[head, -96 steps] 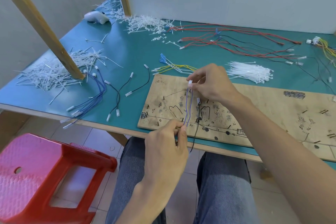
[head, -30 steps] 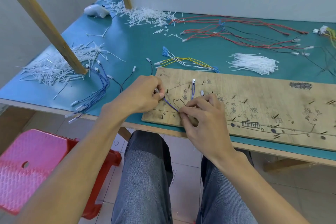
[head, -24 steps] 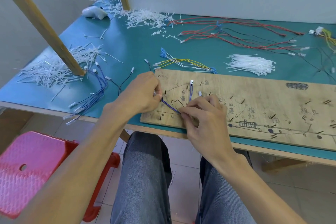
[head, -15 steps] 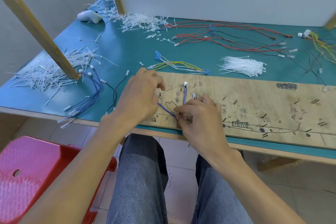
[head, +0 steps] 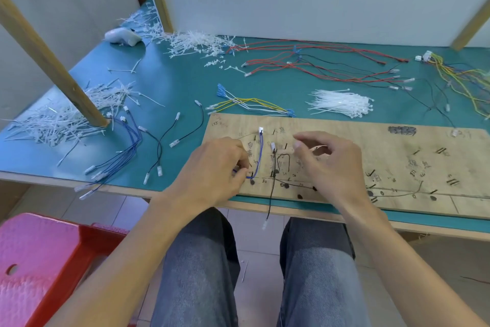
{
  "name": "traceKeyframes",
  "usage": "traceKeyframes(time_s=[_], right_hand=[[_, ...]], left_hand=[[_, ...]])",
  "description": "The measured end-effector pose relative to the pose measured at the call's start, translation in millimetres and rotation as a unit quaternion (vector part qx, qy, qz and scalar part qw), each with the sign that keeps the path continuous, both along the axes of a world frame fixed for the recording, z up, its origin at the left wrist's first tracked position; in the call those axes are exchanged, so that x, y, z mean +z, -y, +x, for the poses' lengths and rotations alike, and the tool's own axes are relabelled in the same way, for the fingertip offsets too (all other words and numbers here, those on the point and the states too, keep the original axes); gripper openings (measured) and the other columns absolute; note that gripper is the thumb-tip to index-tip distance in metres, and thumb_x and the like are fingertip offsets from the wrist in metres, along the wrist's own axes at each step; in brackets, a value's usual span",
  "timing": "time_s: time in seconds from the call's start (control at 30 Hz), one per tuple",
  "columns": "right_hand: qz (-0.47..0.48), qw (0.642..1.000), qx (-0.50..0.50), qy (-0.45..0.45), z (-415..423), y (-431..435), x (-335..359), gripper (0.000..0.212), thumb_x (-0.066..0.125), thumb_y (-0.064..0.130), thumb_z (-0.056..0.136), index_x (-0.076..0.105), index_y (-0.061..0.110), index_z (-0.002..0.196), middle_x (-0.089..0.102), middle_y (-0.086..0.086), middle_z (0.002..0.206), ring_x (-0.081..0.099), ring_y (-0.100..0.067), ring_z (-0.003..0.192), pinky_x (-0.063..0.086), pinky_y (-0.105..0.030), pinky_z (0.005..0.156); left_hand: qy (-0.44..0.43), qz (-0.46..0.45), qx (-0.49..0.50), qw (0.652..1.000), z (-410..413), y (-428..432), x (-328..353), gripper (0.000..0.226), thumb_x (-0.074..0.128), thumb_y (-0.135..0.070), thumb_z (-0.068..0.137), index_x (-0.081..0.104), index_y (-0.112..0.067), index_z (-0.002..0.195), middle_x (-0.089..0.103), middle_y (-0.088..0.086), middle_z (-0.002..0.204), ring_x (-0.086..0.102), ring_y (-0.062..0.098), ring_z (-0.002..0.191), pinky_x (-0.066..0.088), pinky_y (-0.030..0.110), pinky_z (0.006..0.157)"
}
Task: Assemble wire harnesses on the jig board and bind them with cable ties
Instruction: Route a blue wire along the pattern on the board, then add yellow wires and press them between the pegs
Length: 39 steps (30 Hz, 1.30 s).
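- The left hand (head: 212,170) pinched the near end of the blue wire (head: 260,153); the right hand (head: 328,165) hovered loosely curled, apparently holding nothing.
- The thin blue wire lay on the jig board (head: 384,146), running from its white connector toward the person, then bending left into the pinch.
- The black wire (head: 271,194) lay parallel, just right of it, tail dangling off the counter (head: 172,88); the right hand was nearer.
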State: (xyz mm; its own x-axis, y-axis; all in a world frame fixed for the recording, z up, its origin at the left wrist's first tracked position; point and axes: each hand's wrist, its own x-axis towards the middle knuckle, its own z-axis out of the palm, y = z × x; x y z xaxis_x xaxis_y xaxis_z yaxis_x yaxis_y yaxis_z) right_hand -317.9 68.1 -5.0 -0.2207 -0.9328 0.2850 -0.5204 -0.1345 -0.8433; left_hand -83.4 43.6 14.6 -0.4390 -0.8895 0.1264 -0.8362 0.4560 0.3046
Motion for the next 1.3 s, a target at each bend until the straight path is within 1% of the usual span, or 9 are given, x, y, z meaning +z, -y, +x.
traceKeyframes(time_s=[0.2,0.4,0.5,0.67,0.83,0.97,1.13,1.23,1.3], right_hand=[[0.016,0.999,-0.017,-0.023,-1.5,18.1,-7.2,0.014,0.075,0.016,0.094,0.082,0.025,0.102,0.074,0.019,0.083,0.067,0.001,0.076,0.045,-0.004,0.069],[0.013,0.997,-0.059,0.037,-8.8,18.7,-12.1,0.014,0.075,0.016,0.093,0.082,0.028,0.096,0.075,0.019,0.082,0.068,0.0,0.079,0.049,-0.008,0.071],[0.019,0.997,-0.057,0.057,-12.1,20.1,-12.6,0.015,0.075,0.015,0.093,0.082,0.028,0.095,0.075,0.018,0.081,0.068,-0.001,0.077,0.05,-0.01,0.069],[0.028,0.996,-0.055,0.069,-12.2,24.6,-16.9,0.015,0.076,0.015,0.092,0.081,0.029,0.093,0.075,0.016,0.077,0.068,-0.004,0.073,0.051,-0.014,0.068],[0.023,0.995,-0.057,0.074,-12.3,25.8,-17.6,0.015,0.075,0.017,0.092,0.081,0.031,0.094,0.074,0.023,0.081,0.069,-0.004,0.077,0.051,-0.012,0.068],[0.018,0.994,-0.06,0.089,-13.1,23.6,-16.4,0.016,0.073,0.019,0.094,0.079,0.033,0.094,0.073,0.024,0.083,0.068,-0.005,0.078,0.05,-0.011,0.067],[-0.01,0.991,-0.068,0.111,-13.0,19.4,-9.3,0.008,0.073,0.028,0.097,0.078,0.034,0.096,0.074,0.021,0.085,0.067,-0.004,0.076,0.05,-0.017,0.07],[-0.042,0.992,-0.051,0.108,-10.9,11.9,4.8,0.015,0.07,0.045,0.099,0.078,0.033,0.103,0.077,0.017,0.093,0.07,-0.003,0.092,0.046,-0.015,0.083],[-0.058,0.987,-0.007,0.149,-3.7,10.4,23.6,0.026,0.067,0.053,0.099,0.076,0.032,0.11,0.079,0.013,0.1,0.073,-0.009,0.096,0.051,-0.028,0.088]], left_hand=[[-0.076,-0.011,0.025,0.997,-22.6,50.9,16.4,0.012,0.066,-0.024,0.088,0.076,-0.027,0.093,0.071,-0.016,0.086,0.062,0.006,0.077,0.057,0.035,0.082],[-0.001,-0.048,0.024,0.999,-63.2,124.8,13.5,0.026,0.067,-0.031,0.1,0.07,-0.022,0.124,0.066,0.002,0.119,0.053,0.023,0.121,0.05,0.043,0.096],[0.048,-0.037,0.03,0.998,-73.4,143.1,8.7,0.018,0.07,-0.031,0.099,0.074,-0.021,0.113,0.069,0.005,0.114,0.053,0.027,0.126,0.05,0.044,0.092],[0.02,-0.069,0.037,0.997,-69.6,153.8,4.7,0.011,0.06,-0.027,0.105,0.065,-0.017,0.104,0.066,0.014,0.1,0.062,0.039,0.107,0.05,0.044,0.086],[-0.056,-0.121,0.001,0.991,-61.1,156.4,12.8,0.011,0.04,-0.021,0.111,0.047,-0.015,0.105,0.063,0.006,0.084,0.058,0.036,0.075,0.05,0.049,0.067],[-0.109,-0.197,-0.008,0.974,-60.9,150.2,29.3,0.015,0.039,-0.024,0.112,0.049,-0.014,0.107,0.049,-0.011,0.079,0.053,0.034,0.067,0.037,0.038,0.057],[-0.146,-0.31,-0.01,0.939,-65.4,121.0,67.0,0.023,0.045,-0.02,0.11,0.06,-0.003,0.106,0.044,-0.01,0.076,0.047,0.033,0.058,0.038,0.037,0.053],[-0.171,-0.295,-0.042,0.939,-65.6,94.6,91.6,0.022,0.046,-0.021,0.109,0.059,-0.002,0.107,0.051,-0.005,0.073,0.047,0.032,0.061,0.046,0.045,0.058],[-0.172,-0.257,-0.061,0.949,-63.3,70.4,95.1,0.019,0.048,-0.021,0.108,0.058,-0.004,0.107,0.055,-0.003,0.071,0.051,0.031,0.063,0.048,0.047,0.061]])
